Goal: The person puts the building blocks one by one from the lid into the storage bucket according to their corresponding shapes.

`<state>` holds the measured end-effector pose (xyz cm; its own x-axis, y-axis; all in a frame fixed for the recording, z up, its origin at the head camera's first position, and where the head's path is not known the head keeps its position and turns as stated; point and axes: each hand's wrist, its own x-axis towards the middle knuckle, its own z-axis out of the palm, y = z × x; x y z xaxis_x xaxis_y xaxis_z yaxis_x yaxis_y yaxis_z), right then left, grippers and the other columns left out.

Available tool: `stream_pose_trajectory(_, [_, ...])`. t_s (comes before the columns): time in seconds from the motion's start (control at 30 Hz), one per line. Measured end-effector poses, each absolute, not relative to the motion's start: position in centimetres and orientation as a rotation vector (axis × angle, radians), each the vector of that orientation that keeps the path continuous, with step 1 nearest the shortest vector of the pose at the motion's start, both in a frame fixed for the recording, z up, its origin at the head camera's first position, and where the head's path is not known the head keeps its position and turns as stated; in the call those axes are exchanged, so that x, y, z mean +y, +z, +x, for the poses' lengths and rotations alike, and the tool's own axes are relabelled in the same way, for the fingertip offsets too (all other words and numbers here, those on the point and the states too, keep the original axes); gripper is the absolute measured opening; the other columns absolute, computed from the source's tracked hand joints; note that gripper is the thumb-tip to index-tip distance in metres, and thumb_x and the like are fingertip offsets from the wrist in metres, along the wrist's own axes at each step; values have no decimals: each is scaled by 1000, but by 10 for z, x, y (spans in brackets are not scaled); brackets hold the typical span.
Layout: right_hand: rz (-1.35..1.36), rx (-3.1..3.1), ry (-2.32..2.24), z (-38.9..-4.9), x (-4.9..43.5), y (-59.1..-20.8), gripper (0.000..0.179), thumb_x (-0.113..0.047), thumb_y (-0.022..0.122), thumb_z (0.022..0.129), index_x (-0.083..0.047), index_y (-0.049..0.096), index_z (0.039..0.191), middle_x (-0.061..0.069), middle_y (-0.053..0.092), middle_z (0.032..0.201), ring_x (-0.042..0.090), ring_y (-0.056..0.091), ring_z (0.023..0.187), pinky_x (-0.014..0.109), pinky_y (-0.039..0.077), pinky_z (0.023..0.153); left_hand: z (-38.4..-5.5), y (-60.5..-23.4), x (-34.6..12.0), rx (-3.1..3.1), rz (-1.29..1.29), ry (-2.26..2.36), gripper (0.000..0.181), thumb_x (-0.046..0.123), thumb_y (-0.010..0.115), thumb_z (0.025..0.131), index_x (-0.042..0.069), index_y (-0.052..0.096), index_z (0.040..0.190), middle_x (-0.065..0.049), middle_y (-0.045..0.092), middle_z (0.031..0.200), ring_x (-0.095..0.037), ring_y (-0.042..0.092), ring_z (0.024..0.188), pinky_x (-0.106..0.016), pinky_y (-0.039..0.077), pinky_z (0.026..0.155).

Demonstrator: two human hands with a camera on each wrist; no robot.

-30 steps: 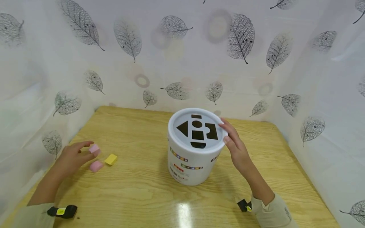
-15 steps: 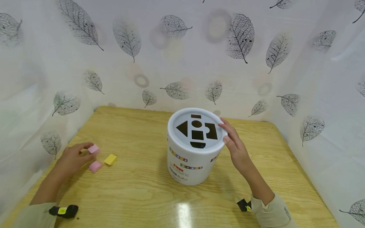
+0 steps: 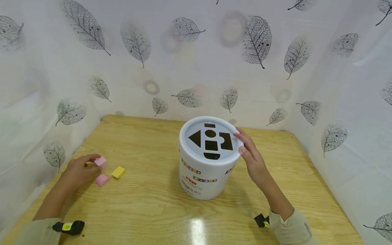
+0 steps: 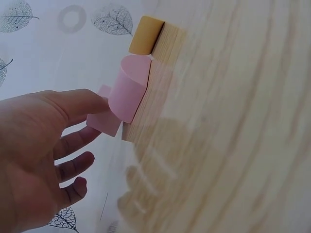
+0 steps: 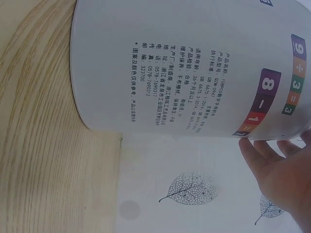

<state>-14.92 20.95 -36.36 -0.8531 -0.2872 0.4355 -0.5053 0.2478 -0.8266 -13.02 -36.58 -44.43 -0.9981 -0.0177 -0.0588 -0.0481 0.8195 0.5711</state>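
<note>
At the left of the table, my left hand (image 3: pixel 76 172) pinches a pink block (image 3: pixel 101 162) between thumb and index finger. Its other fingers spread loosely in the left wrist view. A pink half-cylinder block (image 4: pixel 130 87) sits in front of the thumb there and partly hides the held block. Beside it lies a yellow block (image 3: pixel 118 172). My right hand (image 3: pixel 254 160) rests against the upper right side of a white bucket (image 3: pixel 202 183), fingertips at the rim. The bucket stands upright, its lid (image 3: pixel 226 157) facing up with several shaped holes, including a triangle and a circle.
The wooden table (image 3: pixel 147 207) ends at a pale leaf-printed curtain (image 3: pixel 196 61) at the back and both sides. Black straps lie near the wrists, one at the left sleeve (image 3: pixel 68 227) and one at the right sleeve (image 3: pixel 261 220).
My left index finger has come down closer onto the pink block. The right hand and the bucket have stayed in place.
</note>
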Motion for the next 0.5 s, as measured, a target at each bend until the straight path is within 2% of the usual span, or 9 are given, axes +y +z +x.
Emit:
stream_pose_trajectory(0.2, [746,-2315,1654,-149,209,-363,43,-17,36,109,-15,45,151,-3,26,166,20,18,155,14,26,115,-131,-441,-362,2980,-3,944,74,51,60,98,-4,47,145,-36,46,144,-59,49,119,-68,45,91])
stream_pose_trajectory(0.33, [752,-2309,1659,-149,208,-363,43,-17,36,109,-14,45,151,-3,26,166,21,18,155,14,26,115,-133,-437,-358,2999,42,991,68,46,62,99,-4,49,143,-34,49,142,-53,50,117,-63,46,89])
stream_pose_trajectory(0.5, [757,-2304,1659,-149,208,-363,43,-16,36,109,-13,45,151,-4,26,166,21,17,155,15,26,115,-133,-427,-346,3041,145,1088,55,34,64,100,-3,53,139,-29,55,136,-41,52,112,-34,43,83])
